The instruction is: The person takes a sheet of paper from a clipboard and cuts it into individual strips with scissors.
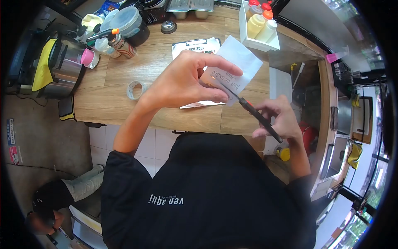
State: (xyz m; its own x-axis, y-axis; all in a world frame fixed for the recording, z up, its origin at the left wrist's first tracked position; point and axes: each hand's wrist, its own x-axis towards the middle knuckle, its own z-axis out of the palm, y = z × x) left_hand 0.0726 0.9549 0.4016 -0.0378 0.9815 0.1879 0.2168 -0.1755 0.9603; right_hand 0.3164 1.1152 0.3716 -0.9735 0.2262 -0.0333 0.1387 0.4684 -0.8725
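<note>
Above the wooden counter, my left hand (186, 81) pinches a white paper (244, 62) with handwriting on it between thumb and fingers. My right hand (280, 118) grips black scissors (261, 120) with a red part near the pivot. The scissor blades point up and left and lie against the written part of the paper, close to my left fingers. Behind my left hand, a clipboard (195, 45) with a printed sheet rests on the counter. A roll of clear tape (136, 90) lies left of my left forearm.
The wooden counter (120, 74) holds a torch canister (122, 45), a lidded tub (130, 25) and a bell (168, 27). A white box (259, 40) of sauce bottles stands at the back right. Left is a metal cooker (62, 62). Another person (54, 195) is at the lower left.
</note>
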